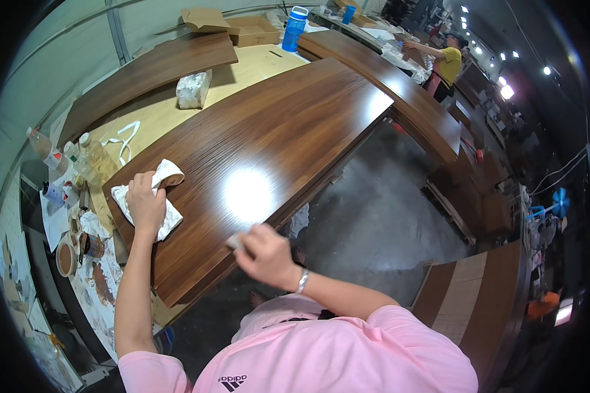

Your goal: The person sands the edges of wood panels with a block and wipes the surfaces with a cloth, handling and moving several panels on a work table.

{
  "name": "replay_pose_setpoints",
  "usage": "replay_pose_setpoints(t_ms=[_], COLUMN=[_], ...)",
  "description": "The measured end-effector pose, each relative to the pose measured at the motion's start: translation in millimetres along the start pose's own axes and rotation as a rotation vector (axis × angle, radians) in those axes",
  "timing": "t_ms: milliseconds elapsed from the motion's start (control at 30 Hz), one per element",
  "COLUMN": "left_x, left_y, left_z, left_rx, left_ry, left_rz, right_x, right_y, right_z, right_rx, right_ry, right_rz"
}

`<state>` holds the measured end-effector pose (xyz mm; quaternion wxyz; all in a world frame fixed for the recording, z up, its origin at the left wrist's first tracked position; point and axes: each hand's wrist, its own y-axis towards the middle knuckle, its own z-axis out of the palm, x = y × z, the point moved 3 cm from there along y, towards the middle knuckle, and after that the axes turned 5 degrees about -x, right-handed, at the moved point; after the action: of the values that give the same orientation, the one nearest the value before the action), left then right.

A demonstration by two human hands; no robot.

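Observation:
A long glossy dark-brown wooden panel (288, 131) lies on the workbench in front of me. My left hand (145, 202) presses a crumpled white cloth (170, 175) flat on the panel's near left corner. My right hand (263, 252), with a silver bracelet on the wrist, hovers at the panel's near edge and pinches a small pale object (235, 242); what it is cannot be made out. A bright lamp reflection sits on the panel between the two hands.
Bottles and jars (88, 160) crowd the bench's left end by a stained paper. A wrapped white bundle (193, 88), cardboard boxes (252, 29) and a blue bottle (294, 27) lie beyond. More brown panels (426, 111) stand right, where a person in yellow (447, 62) works.

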<state>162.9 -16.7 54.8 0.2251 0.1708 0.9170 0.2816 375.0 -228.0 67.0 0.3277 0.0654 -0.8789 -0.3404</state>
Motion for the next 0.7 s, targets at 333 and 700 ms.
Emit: replay_pose_setpoints(t_ms=[333,700], left_x=[2,-3], left_y=[-2,-2], left_z=[-2,0], left_rx=[0.0,-0.012], left_ry=[0.016,0.045], left_rz=[-0.003,0.019], right_x=[-70,-149], right_y=[19,30], right_z=[-31,-75], right_rx=[-0.087,-0.27], right_ry=[-0.185,-0.233], right_rz=[0.181,0.387])
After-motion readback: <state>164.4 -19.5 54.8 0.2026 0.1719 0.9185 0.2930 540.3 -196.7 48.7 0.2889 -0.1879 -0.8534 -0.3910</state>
